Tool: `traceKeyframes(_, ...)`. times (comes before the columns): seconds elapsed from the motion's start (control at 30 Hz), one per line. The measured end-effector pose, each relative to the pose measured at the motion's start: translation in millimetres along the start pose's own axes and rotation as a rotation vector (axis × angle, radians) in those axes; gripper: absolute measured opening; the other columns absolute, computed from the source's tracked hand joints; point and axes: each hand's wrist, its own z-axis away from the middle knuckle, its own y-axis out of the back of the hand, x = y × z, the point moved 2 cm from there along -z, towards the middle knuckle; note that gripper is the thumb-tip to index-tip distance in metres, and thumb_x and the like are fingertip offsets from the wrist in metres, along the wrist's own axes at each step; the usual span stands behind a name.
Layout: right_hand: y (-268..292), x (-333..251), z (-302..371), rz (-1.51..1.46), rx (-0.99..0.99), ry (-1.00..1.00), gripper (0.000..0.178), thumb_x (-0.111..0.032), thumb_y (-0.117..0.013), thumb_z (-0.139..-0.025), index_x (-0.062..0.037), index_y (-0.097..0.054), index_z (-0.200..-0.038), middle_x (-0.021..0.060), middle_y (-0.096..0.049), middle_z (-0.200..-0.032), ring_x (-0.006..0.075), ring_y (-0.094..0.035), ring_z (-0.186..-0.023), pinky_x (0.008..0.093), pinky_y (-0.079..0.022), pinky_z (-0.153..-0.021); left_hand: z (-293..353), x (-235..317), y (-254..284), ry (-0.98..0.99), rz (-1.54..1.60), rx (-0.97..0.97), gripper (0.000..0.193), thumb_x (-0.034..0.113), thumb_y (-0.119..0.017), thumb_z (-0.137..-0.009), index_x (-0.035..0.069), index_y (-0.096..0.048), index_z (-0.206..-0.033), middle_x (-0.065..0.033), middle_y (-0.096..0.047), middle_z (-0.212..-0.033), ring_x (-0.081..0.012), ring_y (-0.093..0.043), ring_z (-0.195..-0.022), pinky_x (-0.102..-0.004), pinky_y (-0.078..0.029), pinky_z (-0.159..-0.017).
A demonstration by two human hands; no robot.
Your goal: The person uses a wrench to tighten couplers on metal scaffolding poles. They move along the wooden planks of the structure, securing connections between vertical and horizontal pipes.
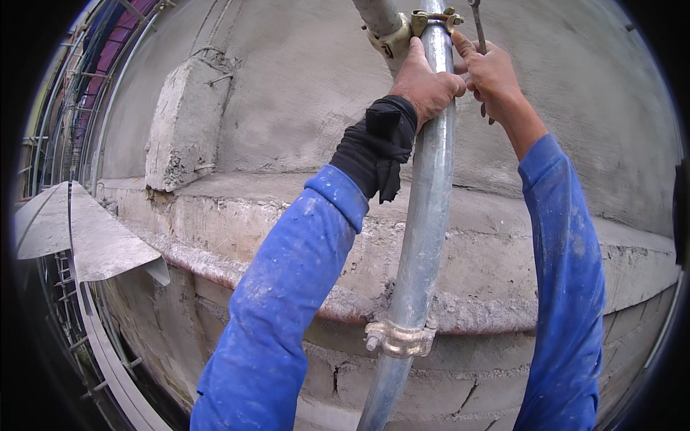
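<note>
While both arms are reaching up, the upper clamp (436, 19) is sitting around the steel pole (429, 187) just above the left hand (427, 86), and everything is turning on its right-hand end. That end is lying up and slightly left of the right hand (496, 77), so the right is the nearer one. A fingertip there is touching it, or nearly so.

Right hand is gripping a slim metal tool (477, 21), long axis running near upright, roughly parallel to the pole and just right of it. Its top is standing clear of the clamp, apart from it. Left hand is lying across the front of the pole, thumb pointing up toward the clamp's left side. Its fingers are mostly hidden, so can't tell whether it's closing round the pole or just bracing.

Pole is leaning a little, top to the right, with the concrete wall (302, 93) standing behind. A second tube (376, 14) is meeting the clamp area from upper left. Lower clamp (399, 339) is sitting well below both hands.
</note>
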Motion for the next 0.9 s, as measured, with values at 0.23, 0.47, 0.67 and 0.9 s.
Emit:
traceKeyframes(0.23,21,23,27,0.205,0.075,-0.178,0.035,-0.031,-0.048,-0.103,0.0028,-0.055,-0.103,0.0116,-0.059,-0.076,0.0190,-0.056,-0.061,0.0362,-0.046,-0.056,-6,-16,1,-0.039,-0.141,0.094,0.106,0.014,-0.069,-0.065,-0.009,-0.013,-0.152,-0.0297,-0.053,-0.122,-0.0332,-0.062,-0.101,-0.0406,-0.054,-0.085)
traceKeyframes(0.47,15,14,17,0.464,0.091,0.233,0.031,-0.012,-0.043,-0.096,0.0029,-0.051,-0.122,0.0273,-0.064,-0.109,0.0425,-0.061,-0.107,0.0479,-0.047,-0.091,-4,-12,0,-0.074,-0.112,0.087,0.110,0.015,-0.070,-0.065,-0.010,-0.009,-0.153,-0.0331,-0.048,-0.132,-0.0362,-0.058,-0.113,-0.0365,-0.048,-0.096)
traceKeyframes(0.67,-5,28,4,0.366,0.096,0.284,0.032,-0.013,-0.049,-0.093,-0.0007,-0.052,-0.123,0.0265,-0.066,-0.110,0.0417,-0.062,-0.108,0.0473,-0.047,-0.090,-6,-17,-3,-0.136,-0.098,0.106,0.110,0.014,-0.068,-0.063,-0.011,-0.010,-0.152,-0.0344,-0.046,-0.133,-0.0377,-0.057,-0.114,-0.0373,-0.048,-0.097)
traceKeyframes(0.9,-19,59,-12,0.464,0.113,0.438,0.045,-0.017,-0.058,-0.092,-0.0094,-0.041,-0.133,0.0198,-0.070,-0.103,0.0391,-0.068,-0.094,0.0472,-0.051,-0.081,-3,-11,-3,-0.135,-0.054,0.051,0.110,0.016,-0.068,-0.063,-0.010,-0.010,-0.152,-0.0349,-0.046,-0.133,-0.0401,-0.057,-0.115,-0.0428,-0.051,-0.095)
